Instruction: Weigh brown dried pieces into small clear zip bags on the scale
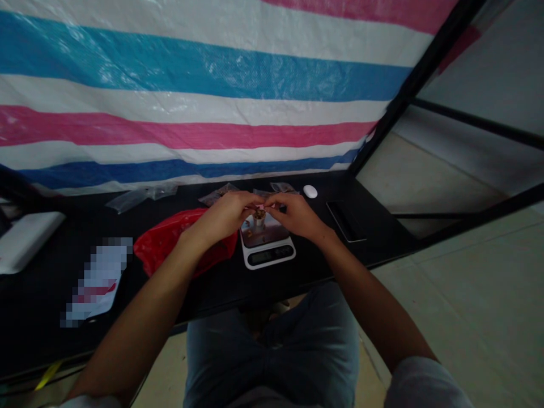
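A white digital kitchen scale (pixel 272 255) with a shiny metal plate rests on the black table. On its plate stands a small cup (pixel 259 221) with brownish bits in it, and a few bits lie beside it. My left hand (pixel 229 211) and my right hand (pixel 296 214) meet just above the cup, thumbs and fingertips pinched close together. A small pinkish spot shows between the fingertips; what it is I cannot make out. Under my left forearm lies a red plastic bag (pixel 164 232), partly hidden by the arm.
Clear plastic bags (pixel 142 197) lie along the back, some with dark contents (pixel 219 194). To the right are a white computer mouse (pixel 310 191) and a dark tablet-like device (pixel 346 221). A blurred-out packet (pixel 100 277) and a white box (pixel 29 241) lie left. Striped sheeting (pixel 204 133) hangs behind.
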{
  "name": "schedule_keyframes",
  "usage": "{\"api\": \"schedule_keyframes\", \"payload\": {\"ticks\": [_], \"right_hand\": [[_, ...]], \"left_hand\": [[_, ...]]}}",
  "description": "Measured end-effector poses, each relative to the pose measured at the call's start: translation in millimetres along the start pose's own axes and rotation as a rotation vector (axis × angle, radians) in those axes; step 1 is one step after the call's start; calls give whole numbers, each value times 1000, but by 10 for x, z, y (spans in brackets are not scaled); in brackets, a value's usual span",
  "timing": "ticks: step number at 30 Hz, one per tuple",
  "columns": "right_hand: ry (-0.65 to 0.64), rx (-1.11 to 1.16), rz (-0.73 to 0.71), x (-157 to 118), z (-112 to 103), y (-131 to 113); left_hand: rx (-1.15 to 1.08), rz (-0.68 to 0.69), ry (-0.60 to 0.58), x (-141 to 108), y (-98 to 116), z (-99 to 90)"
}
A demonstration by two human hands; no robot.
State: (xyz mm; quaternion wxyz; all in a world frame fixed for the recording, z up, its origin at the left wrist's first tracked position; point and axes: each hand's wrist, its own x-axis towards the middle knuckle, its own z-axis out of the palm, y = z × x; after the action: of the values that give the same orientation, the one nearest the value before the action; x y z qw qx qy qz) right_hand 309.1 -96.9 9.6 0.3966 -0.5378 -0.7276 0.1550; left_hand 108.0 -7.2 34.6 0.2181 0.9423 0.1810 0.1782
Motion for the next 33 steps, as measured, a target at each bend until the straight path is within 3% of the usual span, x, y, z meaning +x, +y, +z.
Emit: {"api": "schedule_keyframes", "payload": {"ticks": [10, 15, 21, 27, 33], "right_hand": [[-82, -109, -110, 67, 37, -25], [-38, -149, -28, -19, -12, 65], [-183, -328, 110, -132, 2, 210], [-160, -193, 70, -142, 47, 133], [-240, -230, -42, -205, 90, 58]], "left_hand": [[-2, -63, 124, -95, -65, -14], [53, -134, -10, -133, -194, 16], [179, -178, -162, -176, -369, 102], [120, -203, -160, -178, -312, 93], [100, -75, -207, -320, -158, 78]]}}
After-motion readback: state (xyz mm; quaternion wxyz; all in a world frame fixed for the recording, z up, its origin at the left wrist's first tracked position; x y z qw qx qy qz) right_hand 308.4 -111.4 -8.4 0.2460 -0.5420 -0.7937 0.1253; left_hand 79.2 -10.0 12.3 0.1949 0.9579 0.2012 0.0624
